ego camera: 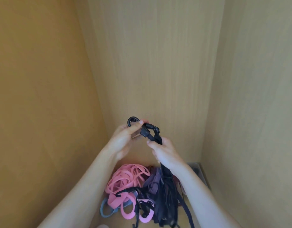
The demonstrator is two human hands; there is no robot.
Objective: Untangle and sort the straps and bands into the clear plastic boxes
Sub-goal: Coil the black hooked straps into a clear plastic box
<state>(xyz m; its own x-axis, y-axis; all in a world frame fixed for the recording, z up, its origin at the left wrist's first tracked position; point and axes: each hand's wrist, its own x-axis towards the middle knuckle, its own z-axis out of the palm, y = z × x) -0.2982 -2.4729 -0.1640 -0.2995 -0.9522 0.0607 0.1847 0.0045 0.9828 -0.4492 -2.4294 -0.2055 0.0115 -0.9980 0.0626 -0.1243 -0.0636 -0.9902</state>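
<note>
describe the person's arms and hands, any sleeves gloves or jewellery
The left arm and right arm are bare to the frame's edge, no sleeves showing. The left hand and right hand wear no gloves; no watch, bracelet or ring is visible on the parts in view.

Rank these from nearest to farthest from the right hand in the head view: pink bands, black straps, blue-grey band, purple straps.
1. black straps: gripped in the right hand, hanging below it.
2. purple straps: in the pile, just below and left of that hand.
3. pink bands: farther left in the pile.
4. blue-grey band: lower left edge of the pile, farthest.
</note>
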